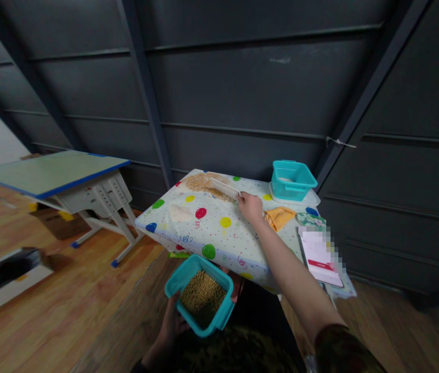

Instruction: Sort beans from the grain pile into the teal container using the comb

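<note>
At far left, a blue-edged desk [60,173]; beside it, open wooden floor [99,290]. At lower centre, left hand [173,316] with fingers clamped on a rounded turquoise tub [180,277] of round tan beans [204,295], before the balloon-print tablecloth's [227,248] near edge. At centre, a loose grainy pile [198,182] toward the back edge; overlapping it, a white perforated tool [225,187], clasped in right-hand fingers [251,206]. At right, crumpled orange cloth [280,217].

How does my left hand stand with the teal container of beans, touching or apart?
Touching. The head view shows your left hand against the teal container, holding its left side.
</note>
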The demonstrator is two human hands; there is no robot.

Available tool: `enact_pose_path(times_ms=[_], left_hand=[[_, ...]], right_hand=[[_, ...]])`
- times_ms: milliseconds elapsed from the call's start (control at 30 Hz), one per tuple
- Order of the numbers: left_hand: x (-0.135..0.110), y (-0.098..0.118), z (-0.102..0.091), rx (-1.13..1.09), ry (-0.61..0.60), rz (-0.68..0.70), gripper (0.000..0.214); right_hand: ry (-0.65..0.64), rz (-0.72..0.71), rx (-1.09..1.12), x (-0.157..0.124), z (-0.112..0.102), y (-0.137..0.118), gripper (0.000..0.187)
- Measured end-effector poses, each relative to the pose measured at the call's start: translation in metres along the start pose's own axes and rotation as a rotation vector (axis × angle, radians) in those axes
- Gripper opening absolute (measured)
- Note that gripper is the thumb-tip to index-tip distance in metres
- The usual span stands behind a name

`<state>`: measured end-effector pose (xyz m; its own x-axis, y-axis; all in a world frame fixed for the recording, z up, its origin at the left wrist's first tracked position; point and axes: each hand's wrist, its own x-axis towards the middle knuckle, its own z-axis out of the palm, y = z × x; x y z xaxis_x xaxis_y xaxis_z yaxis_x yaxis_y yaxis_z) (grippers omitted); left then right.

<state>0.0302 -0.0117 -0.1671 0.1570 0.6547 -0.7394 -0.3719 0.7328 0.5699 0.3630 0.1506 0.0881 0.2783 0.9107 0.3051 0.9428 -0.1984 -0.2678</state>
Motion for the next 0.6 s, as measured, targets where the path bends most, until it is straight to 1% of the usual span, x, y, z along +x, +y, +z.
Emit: enact_pose_path(times_ms=[133,167,300,433,600], left_hand=[[0.006,-0.005,-0.005,-0.003,0.013,0.051,0.084],[0.008,-0.006,-0.006,-0.008,0.029,0.051,0.084],[0.012,-0.008,-0.009,-0.023,0.008,0.015,0.083],[0.010,-0.007,-0.005,-0.035,-0.006,0.037,0.084],[0.005,-0.002,-0.003,-0.053,-0.012,0.001,0.079]], right_hand=[[0.011,-0.013,0.028,0.000,0.000,-0.002,0.034],[0.019,-0.015,0.038,0.001,0.001,-0.002,0.034],[0.036,-0.037,0.072,0.005,0.007,-0.002,0.036],[0.034,-0.067,0.094,0.005,0.010,0.000,0.036],[0.057,-0.093,0.131,0.004,0.008,0.003,0.033]])
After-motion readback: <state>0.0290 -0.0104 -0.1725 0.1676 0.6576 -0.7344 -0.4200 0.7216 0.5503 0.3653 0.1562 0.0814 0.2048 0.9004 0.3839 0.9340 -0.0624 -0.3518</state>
